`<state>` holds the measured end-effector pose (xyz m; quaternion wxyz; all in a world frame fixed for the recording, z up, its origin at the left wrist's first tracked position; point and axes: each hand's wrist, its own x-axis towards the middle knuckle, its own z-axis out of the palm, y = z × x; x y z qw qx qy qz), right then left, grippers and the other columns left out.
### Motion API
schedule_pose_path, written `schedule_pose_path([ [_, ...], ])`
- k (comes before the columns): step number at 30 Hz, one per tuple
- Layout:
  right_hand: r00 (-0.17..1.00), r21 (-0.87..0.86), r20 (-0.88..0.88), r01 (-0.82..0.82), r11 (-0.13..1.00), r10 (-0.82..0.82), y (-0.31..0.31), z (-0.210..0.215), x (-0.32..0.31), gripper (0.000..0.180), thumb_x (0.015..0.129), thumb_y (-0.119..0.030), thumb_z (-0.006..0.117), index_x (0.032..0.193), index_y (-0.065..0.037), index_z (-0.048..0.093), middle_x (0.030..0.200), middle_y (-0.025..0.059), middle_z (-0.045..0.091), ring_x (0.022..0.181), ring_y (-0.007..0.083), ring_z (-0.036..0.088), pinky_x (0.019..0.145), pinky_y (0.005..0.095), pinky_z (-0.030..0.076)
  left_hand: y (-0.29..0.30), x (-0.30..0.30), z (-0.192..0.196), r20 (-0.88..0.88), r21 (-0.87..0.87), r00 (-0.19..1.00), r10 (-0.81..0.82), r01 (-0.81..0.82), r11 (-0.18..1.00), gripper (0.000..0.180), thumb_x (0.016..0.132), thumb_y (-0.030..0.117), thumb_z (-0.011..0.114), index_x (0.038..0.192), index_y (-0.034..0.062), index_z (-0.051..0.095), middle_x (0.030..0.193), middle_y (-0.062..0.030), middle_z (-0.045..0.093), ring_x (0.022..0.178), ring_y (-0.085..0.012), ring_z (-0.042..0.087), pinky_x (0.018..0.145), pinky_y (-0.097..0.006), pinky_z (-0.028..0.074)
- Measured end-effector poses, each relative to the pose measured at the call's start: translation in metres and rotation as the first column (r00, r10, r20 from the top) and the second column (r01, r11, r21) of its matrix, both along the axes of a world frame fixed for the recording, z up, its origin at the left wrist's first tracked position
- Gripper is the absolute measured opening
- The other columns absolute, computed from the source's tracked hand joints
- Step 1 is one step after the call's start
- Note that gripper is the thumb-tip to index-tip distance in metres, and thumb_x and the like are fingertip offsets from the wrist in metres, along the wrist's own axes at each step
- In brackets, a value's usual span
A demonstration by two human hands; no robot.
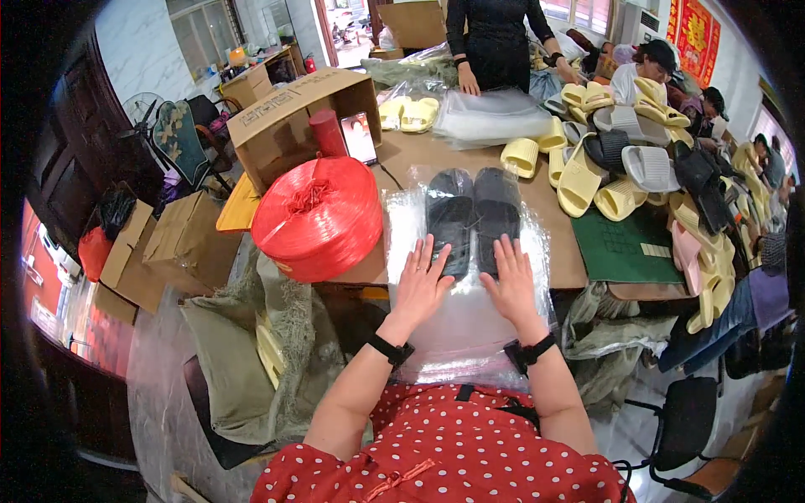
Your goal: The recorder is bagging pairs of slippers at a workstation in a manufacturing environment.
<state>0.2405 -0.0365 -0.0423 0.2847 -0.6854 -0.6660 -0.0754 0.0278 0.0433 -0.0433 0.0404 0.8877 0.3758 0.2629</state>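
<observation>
Side by side on the table in front of me lie two black slippers [450, 205], inside a clear plastic bag [530, 226]. More clear plastic sheeting [444, 327] lies under them and reaches over the near table edge toward my body. My left hand [422, 281] rests flat with fingers spread at the heel end of the left slipper. The fingers of my right hand [511, 281] are also stretched out, lying flat at the heel end of the right slipper. Neither hand grips anything.
A big roll of red plastic twine [319, 220] stands left, before an open cardboard box [306, 105] and a lit phone [359, 138]. Yellow, grey and black slippers [620, 172] are heaped at right beside a green mat [625, 247]. Across the table a person [495, 42] stands by stacked plastic bags [486, 117].
</observation>
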Motion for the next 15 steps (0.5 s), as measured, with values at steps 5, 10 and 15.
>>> schedule_pose_path([
  [5,0.994,-0.076,-0.012,0.111,0.991,-0.112,-0.016,-0.011,0.027,0.078,0.094,-0.047,0.056,0.152,-0.005,0.027,0.158,0.0148,0.028,0.146,0.035,0.024,0.119,0.0511,0.018,0.001,-0.001,-0.002,0.001,-0.012,1.0,-0.016,0.016,1.0,0.061,0.097,0.036,0.053,0.152,0.0168,0.034,0.16,-0.0216,0.018,0.146,-0.0418,0.021,0.118,-0.051,0.022],
  [10,0.995,-0.065,-0.001,0.103,0.993,-0.104,-0.018,-0.012,0.029,0.079,0.094,-0.049,0.055,0.152,-0.004,0.027,0.158,0.0155,0.029,0.146,0.0343,0.024,0.118,0.053,0.017,0.002,-0.001,-0.003,-0.014,-0.02,1.0,-0.018,0.017,1.0,0.062,0.097,0.036,0.053,0.152,0.0171,0.032,0.16,-0.0212,0.018,0.146,-0.041,0.021,0.118,-0.051,0.023],
  [15,0.968,-0.016,0.144,0.211,0.977,-0.207,-0.017,0.02,0.007,0.076,0.091,-0.046,0.059,0.15,-0.005,0.033,0.157,0.0144,0.032,0.147,0.0322,0.024,0.118,0.0555,0.015,0.003,-0.003,-0.005,-0.057,-0.034,0.998,-0.003,0.001,0.999,0.063,0.097,0.037,0.052,0.153,0.0175,0.03,0.16,-0.0211,0.018,0.146,-0.0408,0.022,0.118,-0.051,0.023],
])
